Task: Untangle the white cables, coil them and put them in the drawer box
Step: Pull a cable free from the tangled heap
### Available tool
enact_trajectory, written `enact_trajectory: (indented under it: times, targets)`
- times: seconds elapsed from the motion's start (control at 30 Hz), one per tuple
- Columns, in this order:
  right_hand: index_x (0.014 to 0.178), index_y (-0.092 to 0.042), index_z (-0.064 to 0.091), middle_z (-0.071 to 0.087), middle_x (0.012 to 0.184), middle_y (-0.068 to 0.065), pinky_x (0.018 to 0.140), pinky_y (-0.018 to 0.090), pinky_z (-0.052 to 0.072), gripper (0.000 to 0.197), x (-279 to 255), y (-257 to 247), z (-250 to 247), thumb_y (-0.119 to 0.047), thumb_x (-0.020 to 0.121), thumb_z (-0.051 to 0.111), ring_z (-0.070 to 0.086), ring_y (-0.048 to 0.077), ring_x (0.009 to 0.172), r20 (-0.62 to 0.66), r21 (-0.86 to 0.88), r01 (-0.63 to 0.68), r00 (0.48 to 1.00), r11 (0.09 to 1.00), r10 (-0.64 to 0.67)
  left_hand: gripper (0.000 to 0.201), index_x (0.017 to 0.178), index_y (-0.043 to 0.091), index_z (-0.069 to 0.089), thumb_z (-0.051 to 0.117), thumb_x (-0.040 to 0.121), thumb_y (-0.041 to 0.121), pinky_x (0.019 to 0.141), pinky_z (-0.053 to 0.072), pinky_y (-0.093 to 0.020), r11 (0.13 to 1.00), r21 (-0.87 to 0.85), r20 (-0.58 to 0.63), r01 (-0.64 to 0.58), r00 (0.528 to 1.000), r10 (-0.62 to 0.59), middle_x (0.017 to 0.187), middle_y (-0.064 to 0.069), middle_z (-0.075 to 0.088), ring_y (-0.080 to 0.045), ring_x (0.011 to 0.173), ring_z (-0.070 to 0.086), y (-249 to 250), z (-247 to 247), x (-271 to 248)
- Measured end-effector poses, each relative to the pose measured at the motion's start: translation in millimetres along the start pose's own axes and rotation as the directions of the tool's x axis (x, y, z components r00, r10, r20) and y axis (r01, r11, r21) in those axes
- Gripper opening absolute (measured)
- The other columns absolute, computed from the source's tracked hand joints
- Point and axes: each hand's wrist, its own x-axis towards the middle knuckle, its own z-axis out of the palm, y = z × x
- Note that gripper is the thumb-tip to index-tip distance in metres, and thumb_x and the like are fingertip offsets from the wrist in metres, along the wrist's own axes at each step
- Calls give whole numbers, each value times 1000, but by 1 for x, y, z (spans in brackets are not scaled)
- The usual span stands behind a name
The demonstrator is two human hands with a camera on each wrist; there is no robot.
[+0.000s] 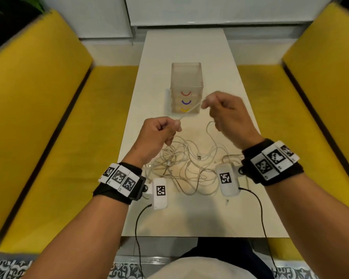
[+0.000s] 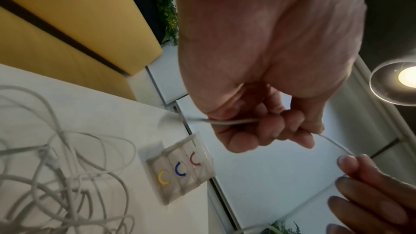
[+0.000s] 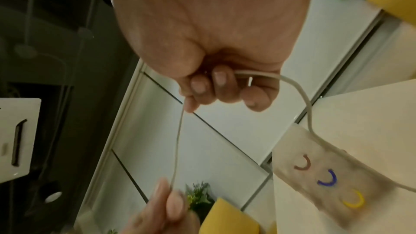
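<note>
Item 1: left hand (image 1: 157, 131). Fingers were curled, thumb and forefinger pinching one white cable (image 1: 189, 110) raised above the table (image 1: 240, 208).

Item 2: right hand (image 1: 228, 115). Fingers were curled likewise, its fingertips (image 3: 219, 78) nipping the same cable farther along; a short, nearly taut run of cable stretched between the two pinches. Beyond the right-hand pinch the cable looped out and dropped toward the table (seen in the right wrist view).

Item 3: tangled pile of white cables (image 1: 187, 168). It lay on the table below and nearer the person than both pinches, between the two wrists. Several plug ends showed within it; which strand led up to the hands could not be told.

Item 4: drawer box (image 1: 186, 87). Translucent, upright, three stacked drawers with red, blue and yellow curved handles from top down. It stood on the table just beyond the held span of cable, apart from the pile; all drawers appeared closed.

Item 5: yellow benches (image 1: 38, 117). One flanked the table on each side of the hands.
</note>
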Motion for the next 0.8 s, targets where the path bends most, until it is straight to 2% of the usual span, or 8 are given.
enact_trajectory:
  times: [0.2,0.27,0.37,0.47,0.57,0.67,0.73,0.8]
  targets:
    - [80,-19,60,34,62,1,52,39,17,29,19,-25,-31,-23,105,44,26,15,53,-246,188,12,969,982,35,25,81,9,68,58,100,22,64,44,-26,996,-72,-87,-56,995,50,55,11,55,-14,55,47,2,-3,0]
    - [81,-16,62,36,61,2,51,36,20,27,19,-23,-36,-24,103,49,29,15,53,-213,165,32,977,986,4,22,84,7,66,56,102,13,65,44,-28,966,-256,-187,-44,982,-5,56,11,57,-11,54,46,5,-4,4]
    - [80,-5,68,52,60,4,53,25,37,25,15,-4,-44,-25,95,66,43,9,54,-73,-193,98,991,976,-114,15,87,11,63,58,100,18,59,43,-24,812,-568,-381,-135,918,-114,55,10,53,-7,51,45,20,-24,13]
    - [81,-11,69,52,59,-8,51,15,33,19,14,27,-57,-27,89,73,43,1,51,-8,-543,39,999,839,-52,20,88,17,62,57,103,31,54,40,-22,713,-639,-530,-290,837,-134,54,10,49,-4,52,47,41,-58,20]
    - [90,-13,71,65,78,-1,63,25,35,19,11,57,-80,-29,97,63,61,17,76,-145,-646,-144,987,749,64,23,86,19,60,55,103,34,54,38,-23,676,-622,-617,-395,779,-112,57,10,47,-6,56,46,56,-86,22]
    - [97,-9,76,71,112,14,78,32,39,45,4,75,-93,-37,105,42,62,32,104,-236,-630,-387,921,673,309,21,84,20,63,61,100,33,54,36,-24,713,-578,-626,-397,776,-76,59,9,50,-7,56,47,61,-89,20]
    - [97,-7,76,68,119,17,90,41,44,67,-1,74,-90,-49,106,24,60,35,109,-251,-634,-474,873,611,418,16,85,19,64,69,95,30,54,36,-24,759,-542,-615,-362,786,-64,61,7,53,-7,56,49,58,-77,18]
    - [92,-8,76,66,113,16,94,46,46,81,-1,65,-88,-56,104,12,59,35,105,-237,-619,-515,842,593,484,15,86,18,62,75,90,25,52,37,-25,791,-519,-614,-325,785,-80,61,5,55,-8,56,50,53,-62,18]
